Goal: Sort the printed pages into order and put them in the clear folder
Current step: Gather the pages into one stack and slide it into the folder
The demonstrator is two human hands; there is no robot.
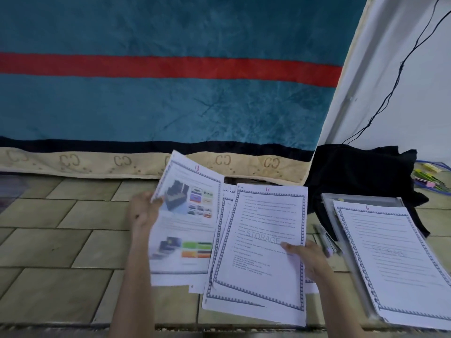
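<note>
My left hand (pixel 142 212) grips the left edge of a printed page (pixel 188 215) numbered 13 in red, which carries colour pictures and is lifted off the floor. My right hand (pixel 308 259) holds a fanned stack of pages (pixel 258 259) whose top sheet is numbered 11 and bears a "STORAGE" watermark. To the right, the page numbered 6 (pixel 393 259) lies on top of the clear folder (pixel 361 200), of which only the upper and left edges show.
All of this is over a tiled floor (pixel 61 240). A teal blanket with a red stripe (pixel 158 93) hangs along the back. A black cloth bag (pixel 361 176) sits behind the folder. Pens (pixel 325 240) lie between the stack and the folder; coloured stationery (pixel 429 179) sits far right.
</note>
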